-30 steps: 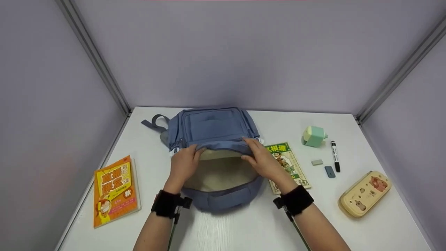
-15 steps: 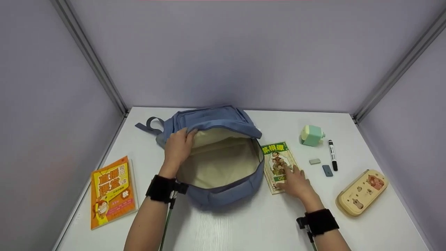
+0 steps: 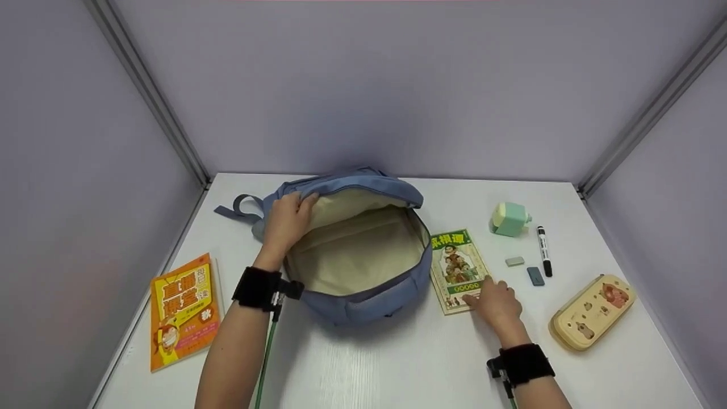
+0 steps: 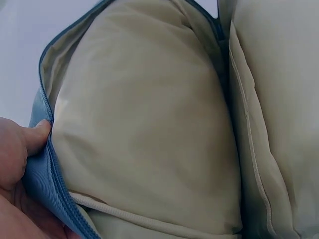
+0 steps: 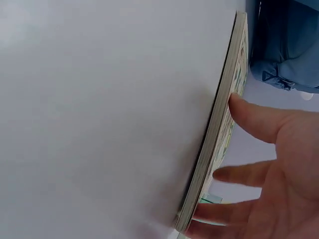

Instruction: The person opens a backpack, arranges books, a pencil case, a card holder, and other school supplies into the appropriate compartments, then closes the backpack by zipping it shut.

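In the head view, my left hand point(image 3: 288, 218) grips the raised flap of a blue backpack point(image 3: 372, 307). Seen from the left wrist, the thumb point(image 4: 39, 135) presses on the zipped edge of the flap, and the cream lining point(image 4: 149, 109) shows inside. The other left fingers are mostly hidden behind the cloth. My right hand point(image 3: 497, 307) is at the lower right corner of a green-and-cream book point(image 3: 459, 267) lying flat. From the right wrist, the thumb and fingers point(image 5: 249, 174) reach the cover and edge, fairly straight and spread, not curled round it.
An orange book point(image 3: 187, 312) lies at the left of the white table point(image 3: 352, 375). To the right are a green-and-yellow carton-shaped object point(image 3: 510, 220), a grey block point(image 3: 515, 261), a dark blue block point(image 3: 535, 276), a marker point(image 3: 544, 250) and a yellow pencil case point(image 3: 593, 312). Walls stand on three sides.
My right hand has let go of the backpack and moved right and down to the green book's lower right corner. My left hand has lifted the flap, widening the backpack's mouth.
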Demonstrator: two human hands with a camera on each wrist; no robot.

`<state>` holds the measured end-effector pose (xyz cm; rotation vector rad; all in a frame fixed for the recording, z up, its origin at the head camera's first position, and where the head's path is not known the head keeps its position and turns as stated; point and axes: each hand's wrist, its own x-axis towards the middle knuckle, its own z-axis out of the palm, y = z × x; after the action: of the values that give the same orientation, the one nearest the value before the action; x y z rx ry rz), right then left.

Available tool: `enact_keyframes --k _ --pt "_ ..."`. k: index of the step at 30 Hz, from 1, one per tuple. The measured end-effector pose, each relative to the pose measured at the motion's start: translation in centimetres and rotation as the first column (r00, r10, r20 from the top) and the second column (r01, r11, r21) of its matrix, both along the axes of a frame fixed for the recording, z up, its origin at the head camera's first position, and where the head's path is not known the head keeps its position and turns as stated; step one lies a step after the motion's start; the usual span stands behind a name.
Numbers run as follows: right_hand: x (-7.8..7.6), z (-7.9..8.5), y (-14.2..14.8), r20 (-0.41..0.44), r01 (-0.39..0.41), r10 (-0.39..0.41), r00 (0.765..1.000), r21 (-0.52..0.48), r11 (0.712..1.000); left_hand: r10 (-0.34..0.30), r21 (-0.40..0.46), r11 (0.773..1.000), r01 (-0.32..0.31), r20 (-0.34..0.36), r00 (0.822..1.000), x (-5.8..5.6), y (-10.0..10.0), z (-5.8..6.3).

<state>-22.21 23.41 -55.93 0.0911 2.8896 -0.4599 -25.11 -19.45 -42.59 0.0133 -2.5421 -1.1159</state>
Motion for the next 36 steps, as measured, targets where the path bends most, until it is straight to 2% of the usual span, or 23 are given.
enact_keyframes --k 5,15,25,28,31,33,35,36 --pt "-0.4 0.4 0.4 0.005 0.094 -0.094 0.996 -0.016 0.995 0.001 0.001 1.0 -0.001 0.006 1.0 -0.2 -0.2 0.3" --pt "-0.7 0.3 1.4 0.117 0.156 -0.152 0.981 -0.027 0.987 0.012 -0.013 1.0 -0.012 0.007 1.0 -0.4 0.1 0.2" --pt "-0.6 -0.2 1.8 0.052 0.17 -0.167 0.985 -0.065 0.983 0.028 -0.046 0.999 -0.027 0.008 1.0 -0.5 0.4 -0.3" --pt "-0.5 -0.3 1.9 0.062 0.174 -0.169 0.984 -0.086 0.981 0.032 -0.042 0.999 -0.032 0.01 0.999 -0.5 0.5 -0.3" --pt "-0.4 -0.1 2.1 0.087 0.161 -0.15 0.985 -0.145 0.976 0.037 -0.037 0.999 -0.037 0.011 0.999 -0.5 0.5 -0.4" --pt "-0.3 0.2 2.4 0.106 0.141 -0.12 0.987 -0.223 0.965 0.042 -0.037 0.998 -0.041 0.008 0.999 -0.6 0.4 -0.4" --pt "-0.2 0.6 2.7 0.104 0.116 -0.085 0.991 -0.334 0.935 0.045 -0.033 0.998 -0.045 0.007 0.999 -0.6 0.4 -0.4" --pt "-0.2 0.9 2.9 0.104 0.109 -0.072 0.992 -0.406 0.907 0.047 -0.031 0.998 -0.047 0.005 0.999 -0.6 0.4 -0.4"
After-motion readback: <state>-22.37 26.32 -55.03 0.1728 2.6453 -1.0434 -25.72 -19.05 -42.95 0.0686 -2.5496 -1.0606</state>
